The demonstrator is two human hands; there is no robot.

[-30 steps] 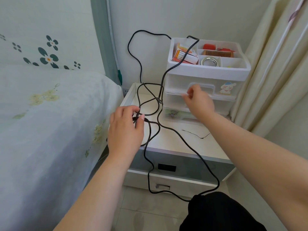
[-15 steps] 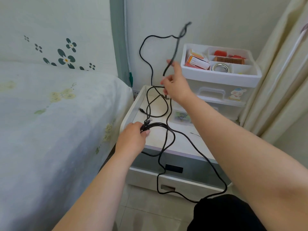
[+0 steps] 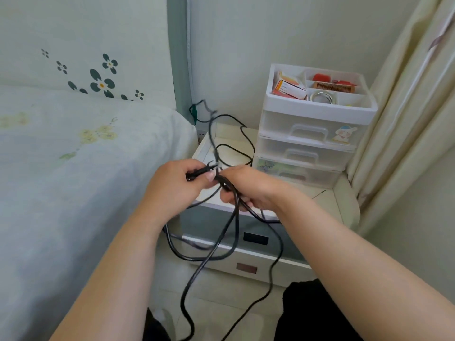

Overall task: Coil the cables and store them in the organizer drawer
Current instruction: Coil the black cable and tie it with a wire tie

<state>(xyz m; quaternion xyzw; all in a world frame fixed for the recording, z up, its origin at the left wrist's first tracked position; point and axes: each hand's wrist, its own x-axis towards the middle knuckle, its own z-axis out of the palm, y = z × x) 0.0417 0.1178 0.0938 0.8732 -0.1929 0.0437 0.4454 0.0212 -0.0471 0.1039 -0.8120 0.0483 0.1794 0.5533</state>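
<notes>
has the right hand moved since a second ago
Yes. The right hand was up at the handle of the organizer; it has come down and left, away from it, and now meets the left hand on the black cable.

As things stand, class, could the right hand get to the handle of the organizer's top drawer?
Probably not yet. The path to the handle looks clear, but the right hand is gripping the black cable together with the left hand, so it must let go first.
</notes>
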